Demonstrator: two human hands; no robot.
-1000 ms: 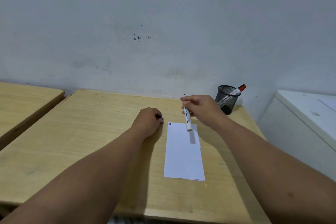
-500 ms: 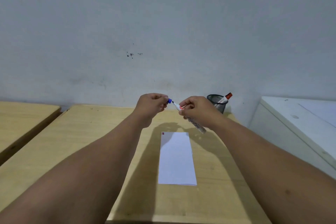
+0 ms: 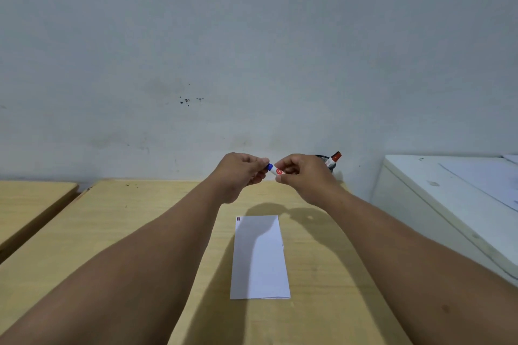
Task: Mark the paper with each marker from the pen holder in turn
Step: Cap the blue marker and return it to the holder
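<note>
Both hands are raised above the wooden table (image 3: 117,232), close together. My right hand (image 3: 300,176) grips a white marker (image 3: 277,171) whose barrel is mostly hidden in the fist. My left hand (image 3: 241,173) pinches its blue cap (image 3: 269,167), which sits against the marker's end. Below the hands a folded white paper (image 3: 259,258) lies on the table, with small red and dark marks at its top left corner. A black mesh pen holder (image 3: 329,164) stands behind my right hand, mostly hidden, with a red-capped marker (image 3: 335,158) leaning out of it.
A white cabinet (image 3: 448,204) stands to the right of the table. A second wooden table (image 3: 30,202) lies at the left across a narrow gap. A grey wall rises right behind the table.
Both hands rose from the paper and came together. The left hand's blue cap has closed onto the marker's end. The camera tilted up.
</note>
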